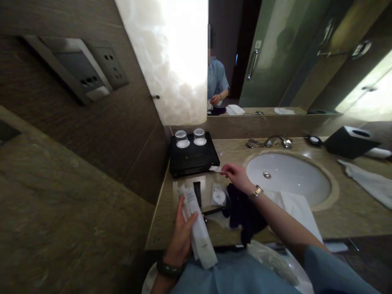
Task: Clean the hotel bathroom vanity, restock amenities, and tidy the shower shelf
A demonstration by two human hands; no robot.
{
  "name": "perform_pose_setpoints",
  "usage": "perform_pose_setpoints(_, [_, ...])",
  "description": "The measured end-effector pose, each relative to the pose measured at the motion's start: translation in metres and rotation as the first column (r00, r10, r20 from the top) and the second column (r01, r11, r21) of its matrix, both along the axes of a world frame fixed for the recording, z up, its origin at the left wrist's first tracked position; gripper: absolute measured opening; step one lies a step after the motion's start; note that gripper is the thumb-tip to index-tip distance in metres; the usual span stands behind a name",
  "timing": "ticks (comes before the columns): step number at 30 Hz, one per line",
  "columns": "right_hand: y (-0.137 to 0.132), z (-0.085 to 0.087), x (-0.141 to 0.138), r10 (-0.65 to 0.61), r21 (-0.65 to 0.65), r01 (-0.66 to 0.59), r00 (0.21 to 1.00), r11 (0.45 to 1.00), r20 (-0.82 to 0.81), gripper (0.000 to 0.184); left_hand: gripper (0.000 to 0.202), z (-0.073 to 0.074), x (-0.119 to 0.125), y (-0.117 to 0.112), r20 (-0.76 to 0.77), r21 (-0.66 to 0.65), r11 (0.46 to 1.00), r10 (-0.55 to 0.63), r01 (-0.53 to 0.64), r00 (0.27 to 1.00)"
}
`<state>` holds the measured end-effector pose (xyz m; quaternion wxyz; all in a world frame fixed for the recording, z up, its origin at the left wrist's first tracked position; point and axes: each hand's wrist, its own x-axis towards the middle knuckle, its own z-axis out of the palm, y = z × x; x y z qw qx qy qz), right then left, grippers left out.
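two hands work over a stone worktop (352, 212) at mid-frame. low centre, the left hand (180, 234) has its fingers wrapped round a bundle of long white packets (199, 228), tilted above the worktop's near edge. the right hand (237, 176), fingers pinched shut on a small white sachet (215, 168), reaches the front corner of a black tray (192, 161) bearing glasses (183, 139), just left of the sink (288, 179); a dark cloth (241, 212) lies under its wrist.

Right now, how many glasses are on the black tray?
2. Both stand side by side at the back of the black tray: the left glass and the right glass. The tray is almost fully in view, so none seems hidden.
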<state>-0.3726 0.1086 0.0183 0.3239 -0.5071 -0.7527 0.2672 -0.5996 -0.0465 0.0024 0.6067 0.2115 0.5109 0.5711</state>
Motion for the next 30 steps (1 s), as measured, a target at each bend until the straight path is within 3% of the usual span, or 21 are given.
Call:
perform_pose_setpoints(3, [0.021, -0.009, -0.017, 0.178, 0.017, -0.202, 0.897, 0.979, 0.406, 0.016, 0.099, 0.001, -0.021, -0.008, -0.005, -0.011, 0.998, 0.065, -0.066, 0.998])
perform_pose_setpoints(6, [0.022, -0.019, -0.021, 0.263, -0.009, -0.318, 0.769, 0.948, 0.583, 0.02, 0.101, 0.003, -0.034, -0.016, 0.016, -0.035, 0.993, 0.114, -0.113, 0.993])
perform_pose_setpoints(9, [0.016, -0.021, -0.018, 0.251, 0.011, -0.371, 0.651, 0.929, 0.717, 0.022, 0.098, 0.002, -0.041, -0.022, 0.047, -0.043, 0.99, 0.137, -0.135, 0.989])
perform_pose_setpoints(15, [0.008, -0.017, -0.026, 0.259, -0.002, -0.415, 0.562, 0.91, 0.785, 0.008, 0.095, 0.001, -0.045, -0.021, 0.066, -0.041, 0.993, 0.118, -0.115, 0.991])
perform_pose_setpoints(19, [0.011, -0.019, -0.029, 0.229, 0.042, -0.436, 0.551, 0.899, 0.802, 0.034, 0.092, 0.003, -0.045, -0.017, 0.077, -0.045, 0.996, 0.085, -0.081, 0.993])
perform_pose_setpoints(23, [0.021, -0.021, -0.042, 0.363, -0.012, -0.609, 0.457, 0.793, 0.812, 0.051, 0.09, 0.002, -0.043, -0.013, 0.079, -0.048, 0.997, 0.062, -0.058, 0.995])
perform_pose_setpoints(27, [0.033, -0.021, -0.066, 0.399, -0.087, -0.659, 0.339, 0.747, 0.852, 0.036, 0.085, -0.002, -0.04, -0.01, 0.058, 0.016, 1.0, 0.006, -0.007, 0.998])
perform_pose_setpoints(30, [0.039, -0.014, -0.074, 0.4, -0.107, -0.615, 0.361, 0.781, 0.843, 0.019, 0.087, -0.005, -0.041, -0.009, 0.054, 0.033, 0.999, -0.019, 0.018, 0.998])
